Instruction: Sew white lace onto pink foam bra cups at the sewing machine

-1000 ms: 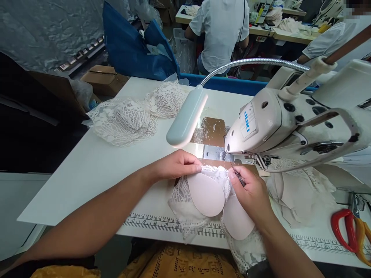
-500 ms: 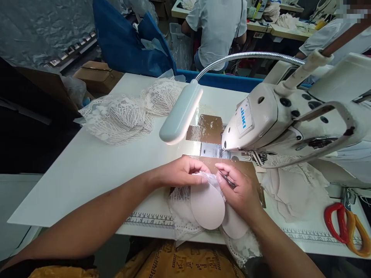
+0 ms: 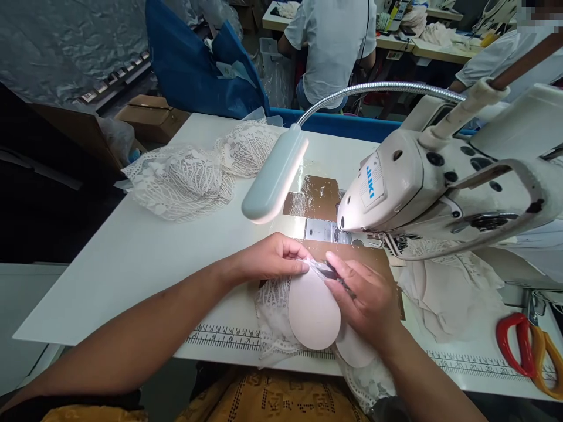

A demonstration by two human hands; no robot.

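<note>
My left hand pinches the top edge of a white lace piece with a smooth, pale rounded pad on it. Small dark metal snips are held in my right hand, their tips at the lace edge close to my left fingertips. A second pale pad hangs partly under my right hand, with lace below it over the table's front edge. Just beyond both hands is the needle area of a white sewing machine.
A lamp head hangs above the white table. Lace pieces lie at the back left, pale fabric at right, beside red-and-orange scissors. A seated person is beyond the table.
The snips in my right hand have turned, and their blades now show at the lace edge. My left hand has shifted slightly left, still pinching the lace.
</note>
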